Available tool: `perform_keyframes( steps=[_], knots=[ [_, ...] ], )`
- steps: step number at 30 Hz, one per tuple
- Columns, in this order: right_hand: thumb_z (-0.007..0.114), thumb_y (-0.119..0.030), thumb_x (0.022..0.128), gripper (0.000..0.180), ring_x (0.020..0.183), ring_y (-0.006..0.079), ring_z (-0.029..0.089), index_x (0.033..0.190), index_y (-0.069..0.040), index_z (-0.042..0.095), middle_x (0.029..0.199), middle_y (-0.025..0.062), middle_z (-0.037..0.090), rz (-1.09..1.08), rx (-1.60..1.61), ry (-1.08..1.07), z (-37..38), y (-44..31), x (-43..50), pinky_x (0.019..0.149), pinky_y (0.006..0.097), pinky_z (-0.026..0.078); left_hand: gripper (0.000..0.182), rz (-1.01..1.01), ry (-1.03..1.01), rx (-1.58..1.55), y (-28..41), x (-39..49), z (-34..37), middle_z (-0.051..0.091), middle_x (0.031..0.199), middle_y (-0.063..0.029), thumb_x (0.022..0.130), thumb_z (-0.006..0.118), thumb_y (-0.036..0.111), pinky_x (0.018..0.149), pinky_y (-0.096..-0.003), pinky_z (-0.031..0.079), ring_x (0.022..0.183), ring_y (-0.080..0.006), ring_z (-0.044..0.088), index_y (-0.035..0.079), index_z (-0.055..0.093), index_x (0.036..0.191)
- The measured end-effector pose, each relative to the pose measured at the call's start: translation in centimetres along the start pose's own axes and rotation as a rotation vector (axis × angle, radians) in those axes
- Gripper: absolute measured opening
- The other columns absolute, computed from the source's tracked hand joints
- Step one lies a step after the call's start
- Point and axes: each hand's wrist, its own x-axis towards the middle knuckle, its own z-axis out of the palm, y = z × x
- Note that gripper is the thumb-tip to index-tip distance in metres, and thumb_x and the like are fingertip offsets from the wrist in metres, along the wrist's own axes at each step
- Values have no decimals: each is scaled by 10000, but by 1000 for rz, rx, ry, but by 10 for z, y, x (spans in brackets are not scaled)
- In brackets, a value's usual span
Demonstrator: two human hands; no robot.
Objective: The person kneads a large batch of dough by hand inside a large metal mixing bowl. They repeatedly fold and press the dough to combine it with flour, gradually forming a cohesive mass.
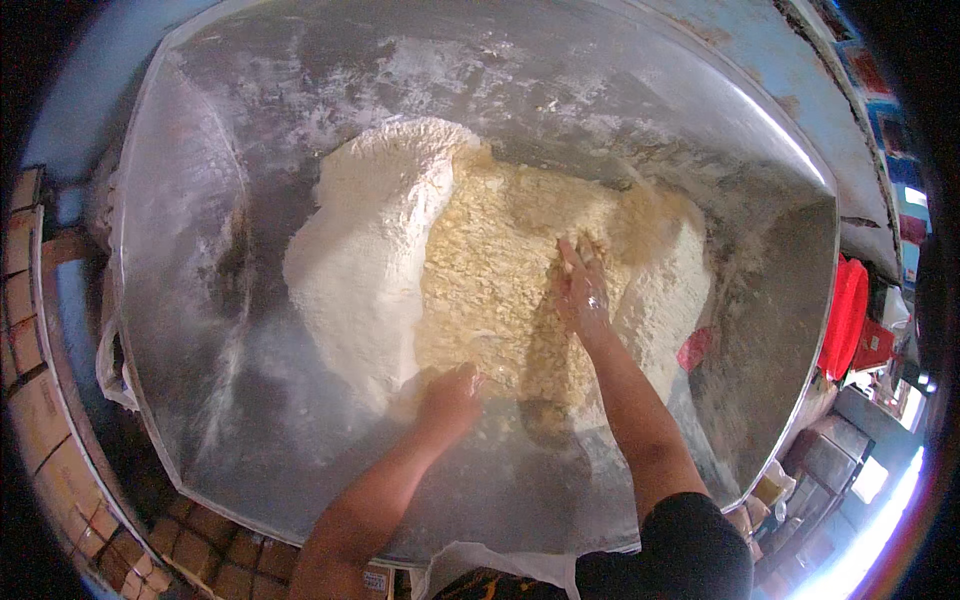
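Observation:
A wet, lumpy yellowish dough mixture [487, 277] lies in the middle of a large metal trough [300, 480]. Dry white flour [352, 255] is heaped along its left side, and more pale flour [671, 277] borders it on the right. My right hand [583, 289] reaches into the mixture right of centre, fingers spread and pointing away from me, with a wet shine on its back. At the near edge of the mixture is my left hand [454, 394], its fingers curled and partly hidden; whether it grips any dough cannot be made out.
A red object [695, 348] lies in the trough beside the flour at right. Beyond the right rim hangs a red cloth-like item [844, 319], above metal equipment [832, 450]. Cardboard boxes [56, 435] are stacked outside on the left. The trough's raised walls surround the work.

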Motion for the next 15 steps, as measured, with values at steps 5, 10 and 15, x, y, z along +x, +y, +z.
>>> perform_keyframes(
  steps=[5,10,15],
  knots=[
    [543,-73,835,610,1264,433,389,1410,-58,341,1320,268,456,174,75,-96,112,0,-5,1083,496,280,267,-224,44,-94,-11,-9,-9,643,928,-234,831,548,91,762,-486,476,911,-403,613,58,609,1089],
    [434,-258,923,461,1329,434,302,1318,-21,439,1382,241,391,-103,-352,-668,183,-46,-85,1104,563,207,267,-249,104,-114,-15,-2,-16,672,901,-193,801,623,131,788,-441,491,884,-395,633,53,652,1055],
    [521,-143,859,247,1126,333,569,1037,-7,626,1079,176,633,-359,14,-935,99,-46,-126,951,471,444,157,-134,98,-232,-39,-8,-15,678,784,-156,836,584,77,626,-351,504,675,-218,651,-7,660,944]
  ],
)
